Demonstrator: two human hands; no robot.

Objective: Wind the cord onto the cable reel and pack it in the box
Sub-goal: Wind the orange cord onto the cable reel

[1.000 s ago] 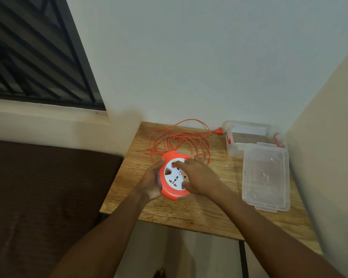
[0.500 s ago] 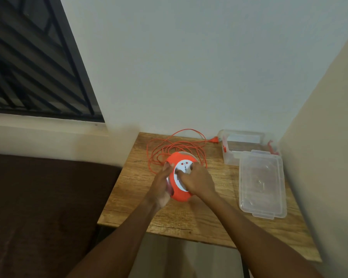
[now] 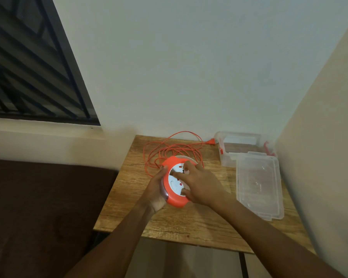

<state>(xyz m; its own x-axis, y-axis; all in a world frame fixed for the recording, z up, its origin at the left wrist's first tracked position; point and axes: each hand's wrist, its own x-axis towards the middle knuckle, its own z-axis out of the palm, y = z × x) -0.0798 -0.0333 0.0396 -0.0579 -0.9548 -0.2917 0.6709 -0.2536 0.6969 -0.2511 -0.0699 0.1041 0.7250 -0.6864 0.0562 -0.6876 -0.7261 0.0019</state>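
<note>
Right now, from the head view, the orange cable reel (image 3: 176,182) is tilted up on the wooden table (image 3: 129,189), its white socket face turned toward the person. Cupped round the reel's left rim is the left hand (image 3: 156,189), fingers curled against the edge. Spread over the white face is the right hand (image 3: 201,185), its fingers bent and seemingly gripping the hub, though blur makes the contact hard to read. Behind the reel the orange cord (image 3: 169,149) lies in loose loops, its plug (image 3: 211,141) by the wall. To the right sits the clear box (image 3: 247,145), open, with its lid (image 3: 259,185) lying flat in front of it.
</note>
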